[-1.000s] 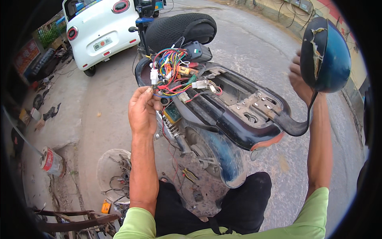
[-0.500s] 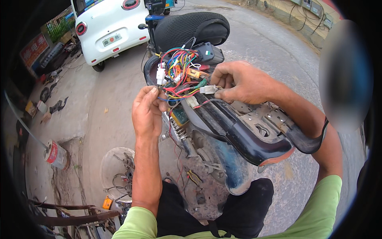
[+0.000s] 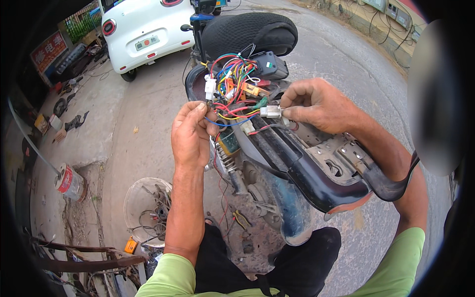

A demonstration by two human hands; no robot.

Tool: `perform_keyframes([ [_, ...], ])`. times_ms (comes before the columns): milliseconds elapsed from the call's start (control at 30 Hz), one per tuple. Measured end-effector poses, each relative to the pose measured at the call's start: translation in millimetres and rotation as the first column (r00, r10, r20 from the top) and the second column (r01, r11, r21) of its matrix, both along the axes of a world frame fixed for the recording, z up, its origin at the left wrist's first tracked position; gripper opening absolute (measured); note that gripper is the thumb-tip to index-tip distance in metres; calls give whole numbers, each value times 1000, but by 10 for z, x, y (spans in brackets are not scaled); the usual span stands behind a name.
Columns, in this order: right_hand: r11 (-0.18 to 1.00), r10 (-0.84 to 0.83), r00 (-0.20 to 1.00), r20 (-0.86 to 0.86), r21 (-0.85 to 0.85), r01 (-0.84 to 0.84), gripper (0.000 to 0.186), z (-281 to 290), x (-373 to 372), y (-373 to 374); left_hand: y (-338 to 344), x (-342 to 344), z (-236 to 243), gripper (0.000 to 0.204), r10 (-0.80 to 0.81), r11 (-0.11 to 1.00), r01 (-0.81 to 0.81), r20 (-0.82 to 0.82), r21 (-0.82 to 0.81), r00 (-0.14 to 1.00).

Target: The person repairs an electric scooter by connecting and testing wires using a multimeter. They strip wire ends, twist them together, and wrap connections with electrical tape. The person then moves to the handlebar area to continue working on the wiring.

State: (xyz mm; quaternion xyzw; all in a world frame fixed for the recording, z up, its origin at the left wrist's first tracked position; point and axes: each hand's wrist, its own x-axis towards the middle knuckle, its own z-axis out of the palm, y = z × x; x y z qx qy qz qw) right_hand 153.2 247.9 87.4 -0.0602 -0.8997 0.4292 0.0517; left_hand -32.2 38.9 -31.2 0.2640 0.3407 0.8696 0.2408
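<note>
Thumb and forefinger of my left hand are closed in a pinch on thin wires, whose ends I cannot make out. Red, yellow and blue wires run from there toward a white plug connector. My right hand grips that connector's right end between thumb and fingers. Another white connector stands just above my left fingertips, beside a tangled wire bundle. A third pale connector lies on the opened rear of a scooter, below the wires.
The scooter's black seat is tipped up beyond a black box. Pliers lie on the ground near my feet. To the left stand a bucket of tools and a paint can. A white car is parked ahead.
The whole scene has shifted slightly right in the view. My right thumb and fingers have moved a little at the white connector's end; my left hand keeps its pinch.
</note>
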Motion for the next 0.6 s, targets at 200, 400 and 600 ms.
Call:
perform_keyframes([
  [200,989,8,1000,-15,147,-6,27,41,33,1,62,-9,-37,10,-22,1000,22,47,3,999],
  [400,990,16,1000,20,141,-19,32,-9,-15,79,140,6,-54,10,-46,999,43,103,34,994],
  [600,999,-6,998,56,36,4,32,-71,-52,126,164,17,-51,10,-59,996,53,96,65,994],
])
